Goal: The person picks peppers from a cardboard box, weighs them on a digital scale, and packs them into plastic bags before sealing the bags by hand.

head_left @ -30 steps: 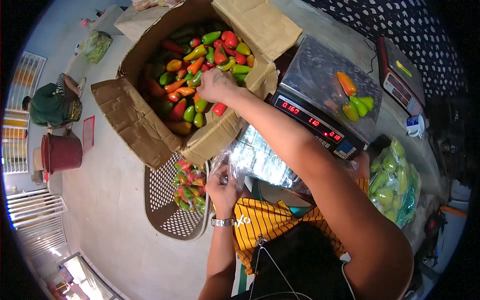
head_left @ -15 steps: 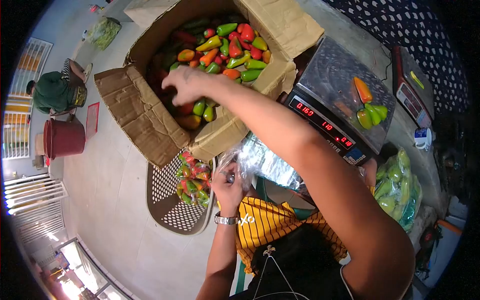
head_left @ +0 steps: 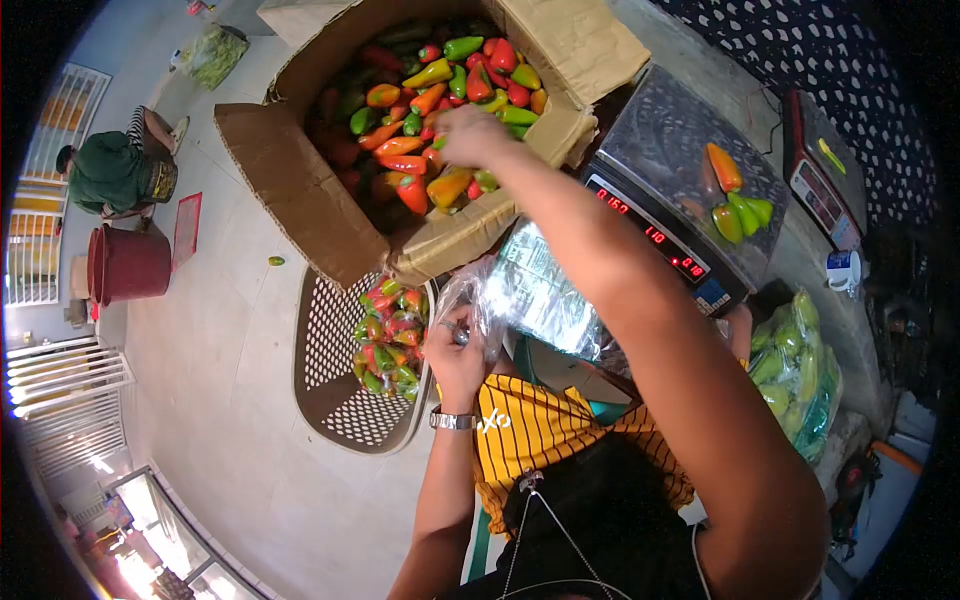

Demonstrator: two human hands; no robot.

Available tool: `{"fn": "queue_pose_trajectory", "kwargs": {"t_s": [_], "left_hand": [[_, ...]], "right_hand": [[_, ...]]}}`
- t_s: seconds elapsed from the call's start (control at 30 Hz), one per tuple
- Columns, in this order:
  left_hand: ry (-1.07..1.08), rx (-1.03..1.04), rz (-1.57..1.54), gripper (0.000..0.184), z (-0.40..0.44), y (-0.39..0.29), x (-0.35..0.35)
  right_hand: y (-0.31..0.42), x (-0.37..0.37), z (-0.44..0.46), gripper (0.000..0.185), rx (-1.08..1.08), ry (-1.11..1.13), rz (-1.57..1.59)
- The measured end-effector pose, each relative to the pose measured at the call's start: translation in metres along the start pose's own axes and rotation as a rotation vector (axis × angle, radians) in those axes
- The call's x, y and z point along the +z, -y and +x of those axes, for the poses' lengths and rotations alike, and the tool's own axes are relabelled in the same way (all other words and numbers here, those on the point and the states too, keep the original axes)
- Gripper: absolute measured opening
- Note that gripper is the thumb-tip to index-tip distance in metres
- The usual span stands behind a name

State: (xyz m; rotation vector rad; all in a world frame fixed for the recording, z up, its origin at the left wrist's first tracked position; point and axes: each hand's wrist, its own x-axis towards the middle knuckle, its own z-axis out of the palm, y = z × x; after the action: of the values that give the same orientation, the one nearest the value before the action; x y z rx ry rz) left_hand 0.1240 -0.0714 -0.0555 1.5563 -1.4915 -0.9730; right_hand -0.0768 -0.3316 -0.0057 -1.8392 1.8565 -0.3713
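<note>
- The loose peppers (head_left: 482, 83) lie heaped inside the cardboard box (head_left: 300, 190), red, orange, yellow and green mixed together.
- Each pepper looks light and firm, with glossy skin that is probably slippery and likely to bruise under a hard squeeze; the broad shoulder by the stem seems the best hold.
- The clear plastic bag (head_left: 480, 292) is just off the box's near side; it looks thin, limp and easy to tear, best held by its rim.
- The right hand (head_left: 474, 137) is within the box's opening, over the peppers, fingers bent; blur hides whether it grips one.
- The left hand (head_left: 455, 357) is near the box's near edge, fingers curled closed around the plastic.
- Right of the box, the scale (head_left: 650, 145) bears a few peppers; on its near side, the basket (head_left: 328, 395) holds bagged ones.
</note>
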Motion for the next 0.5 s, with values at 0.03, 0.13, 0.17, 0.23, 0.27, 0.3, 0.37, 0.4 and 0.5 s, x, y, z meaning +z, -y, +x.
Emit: {"fn": "queue_pose_trajectory", "kwargs": {"t_s": [0.03,0.13,0.17,0.23,0.27,0.3,0.37,0.4,0.5], "left_hand": [[-0.004,0.039,-0.006,0.018,0.001,0.003,0.001],[-0.008,0.099,-0.020,0.018,0.002,0.004,0.003],[0.000,0.085,-0.019,0.018,0.002,0.003,0.004],[0.013,0.063,0.003,0.018,0.002,0.001,0.002],[0.017,0.054,0.023,0.017,0.002,-0.001,0.000],[0.020,0.043,0.042,0.017,0.001,-0.004,-0.001],[0.000,0.049,-0.007,0.017,0.002,-0.006,0.000],[-0.013,0.088,-0.025,0.017,0.003,-0.005,0.001],[0.004,0.073,-0.037,0.017,0.003,-0.004,0.001]], "right_hand": [[-0.021,-0.006,0.003,0.040,0.106,0.055,0.171],[-0.032,-0.010,-0.010,0.045,0.258,-0.156,0.332],[-0.029,-0.007,-0.010,0.048,0.286,-0.237,0.384],[-0.017,-0.009,-0.015,0.050,0.312,-0.320,0.491],[-0.011,-0.010,-0.017,0.049,0.309,-0.320,0.544],[-0.005,-0.013,-0.019,0.049,0.306,-0.318,0.596],[-0.029,0.019,0.010,0.048,0.117,-0.145,0.811],[-0.023,0.016,0.010,0.047,0.020,-0.055,0.914],[-0.013,-0.003,-0.013,0.052,-0.003,0.138,1.289]]}}
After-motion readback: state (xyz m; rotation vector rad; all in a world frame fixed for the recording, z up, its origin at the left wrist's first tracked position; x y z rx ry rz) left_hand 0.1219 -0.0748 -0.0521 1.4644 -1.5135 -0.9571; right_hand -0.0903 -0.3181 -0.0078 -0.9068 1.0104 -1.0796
